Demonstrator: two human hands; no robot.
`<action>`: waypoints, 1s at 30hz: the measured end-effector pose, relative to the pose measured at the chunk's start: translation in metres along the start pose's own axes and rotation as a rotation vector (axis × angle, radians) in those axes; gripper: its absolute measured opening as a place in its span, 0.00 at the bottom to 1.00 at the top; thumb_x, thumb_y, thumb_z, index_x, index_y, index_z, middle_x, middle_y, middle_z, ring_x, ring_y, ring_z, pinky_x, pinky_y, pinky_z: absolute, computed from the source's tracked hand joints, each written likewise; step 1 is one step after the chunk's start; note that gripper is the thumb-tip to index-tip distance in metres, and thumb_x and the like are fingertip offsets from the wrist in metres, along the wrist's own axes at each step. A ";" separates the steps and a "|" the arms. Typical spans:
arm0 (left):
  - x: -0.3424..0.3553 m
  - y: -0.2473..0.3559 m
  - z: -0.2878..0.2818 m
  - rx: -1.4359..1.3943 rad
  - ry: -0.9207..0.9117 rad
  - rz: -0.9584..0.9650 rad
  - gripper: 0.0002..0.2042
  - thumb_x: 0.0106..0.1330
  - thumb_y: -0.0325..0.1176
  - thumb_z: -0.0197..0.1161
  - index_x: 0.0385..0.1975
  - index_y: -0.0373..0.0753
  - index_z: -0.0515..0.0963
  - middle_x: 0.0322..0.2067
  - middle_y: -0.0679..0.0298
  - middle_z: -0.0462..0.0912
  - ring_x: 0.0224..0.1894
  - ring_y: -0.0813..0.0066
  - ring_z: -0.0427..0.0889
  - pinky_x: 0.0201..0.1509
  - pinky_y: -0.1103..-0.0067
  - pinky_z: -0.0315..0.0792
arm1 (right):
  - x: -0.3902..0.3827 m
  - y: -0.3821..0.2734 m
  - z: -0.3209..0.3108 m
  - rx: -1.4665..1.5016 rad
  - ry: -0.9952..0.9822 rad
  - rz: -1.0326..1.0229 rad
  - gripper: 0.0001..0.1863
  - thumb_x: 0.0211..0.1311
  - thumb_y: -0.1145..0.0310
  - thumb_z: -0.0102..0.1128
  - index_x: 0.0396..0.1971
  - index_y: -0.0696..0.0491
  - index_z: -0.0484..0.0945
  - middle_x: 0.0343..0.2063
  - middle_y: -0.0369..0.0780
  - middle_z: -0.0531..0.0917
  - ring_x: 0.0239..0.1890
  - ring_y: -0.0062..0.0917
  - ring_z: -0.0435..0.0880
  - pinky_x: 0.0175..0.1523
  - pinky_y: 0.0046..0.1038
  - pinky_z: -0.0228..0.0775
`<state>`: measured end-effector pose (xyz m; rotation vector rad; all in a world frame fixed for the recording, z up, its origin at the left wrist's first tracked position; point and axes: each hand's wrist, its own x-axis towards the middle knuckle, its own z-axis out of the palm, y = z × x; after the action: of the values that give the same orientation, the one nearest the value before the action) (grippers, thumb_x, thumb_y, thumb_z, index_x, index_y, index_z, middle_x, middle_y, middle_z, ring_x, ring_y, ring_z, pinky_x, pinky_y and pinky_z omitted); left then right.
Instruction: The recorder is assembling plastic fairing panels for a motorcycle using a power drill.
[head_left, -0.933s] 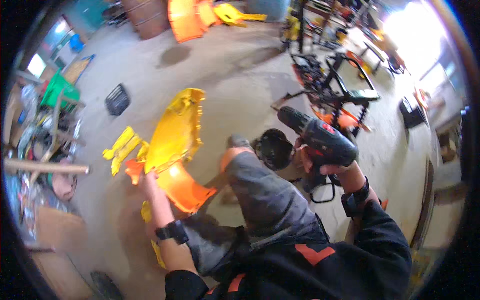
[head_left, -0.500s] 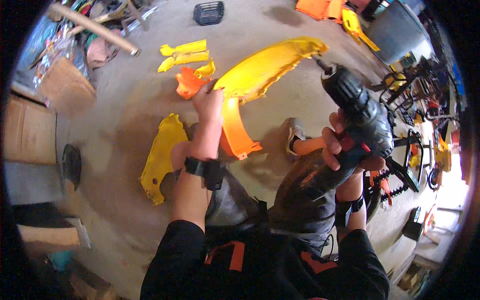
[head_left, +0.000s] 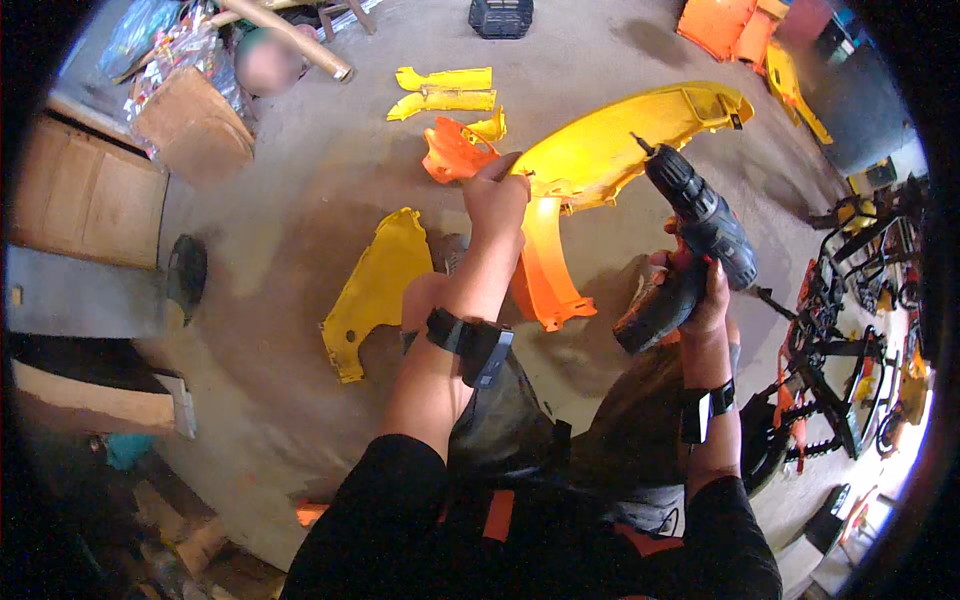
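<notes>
My left hand (head_left: 497, 203) is closed on the near end of a long curved yellow plastic panel (head_left: 600, 150). An orange curved plastic piece (head_left: 548, 265) hangs below that panel; whether the two are joined I cannot tell. In my right hand (head_left: 705, 290) is a black cordless drill (head_left: 705, 215), its bit pointing up and left toward the panel, apart from the panel's far end. Beside my left forearm a flat yellow panel (head_left: 375, 285) with a round hole lies on the floor. Just beyond my left hand lies an orange plastic piece (head_left: 455, 152).
Two narrow yellow strips (head_left: 442, 92) lie farther off. A black plastic basket (head_left: 501, 18) stands at the back, a big grey tub (head_left: 855, 110) at the back right. Dark metal frame parts (head_left: 840, 330) crowd the right side. Cardboard (head_left: 193, 122) and a wooden cabinet (head_left: 90, 190) are left.
The view has shifted, so the scene sits farther right. My right hand has drawn the drill away from the yellow panel's far end, and its bit now points more upward.
</notes>
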<state>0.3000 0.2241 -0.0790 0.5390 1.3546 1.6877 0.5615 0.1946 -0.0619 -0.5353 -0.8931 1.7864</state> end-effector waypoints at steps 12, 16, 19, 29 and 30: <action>-0.004 -0.011 0.001 0.009 -0.063 -0.161 0.22 0.45 0.15 0.51 0.44 0.25 0.77 0.33 0.58 0.80 0.30 0.75 0.78 0.33 0.84 0.70 | -0.011 -0.008 -0.014 -0.118 0.182 0.192 0.29 0.55 0.52 0.60 0.48 0.60 0.69 0.33 0.43 0.79 0.23 0.27 0.81 0.28 0.24 0.76; -0.005 -0.012 0.001 -0.019 -0.100 -0.179 0.23 0.43 0.15 0.51 0.45 0.25 0.76 0.35 0.57 0.80 0.33 0.73 0.78 0.36 0.83 0.71 | -0.012 -0.011 -0.015 -0.021 0.232 0.224 0.25 0.55 0.52 0.59 0.42 0.60 0.72 0.26 0.41 0.79 0.22 0.27 0.81 0.27 0.25 0.76; -0.010 -0.011 0.004 0.020 -0.081 -0.161 0.23 0.44 0.15 0.51 0.45 0.25 0.76 0.36 0.57 0.80 0.34 0.73 0.78 0.36 0.83 0.71 | -0.011 -0.014 -0.014 -0.041 0.195 0.114 0.25 0.55 0.53 0.60 0.41 0.60 0.73 0.26 0.41 0.79 0.21 0.27 0.81 0.26 0.25 0.75; -0.010 -0.011 0.001 0.035 -0.104 -0.129 0.24 0.44 0.15 0.51 0.47 0.25 0.75 0.37 0.57 0.80 0.36 0.73 0.79 0.38 0.84 0.71 | -0.014 -0.017 -0.028 0.189 0.105 0.212 0.24 0.54 0.57 0.60 0.42 0.61 0.72 0.32 0.46 0.79 0.19 0.24 0.77 0.24 0.23 0.73; -0.010 -0.010 0.001 0.033 -0.102 -0.138 0.24 0.45 0.15 0.50 0.46 0.25 0.75 0.37 0.57 0.80 0.36 0.74 0.78 0.38 0.84 0.70 | -0.014 -0.018 -0.027 0.262 0.097 0.243 0.23 0.55 0.58 0.58 0.42 0.63 0.71 0.34 0.47 0.79 0.19 0.22 0.76 0.23 0.22 0.73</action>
<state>0.3099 0.2164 -0.0865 0.5312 1.3172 1.5095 0.5966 0.1938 -0.0660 -0.5729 -0.5333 2.0405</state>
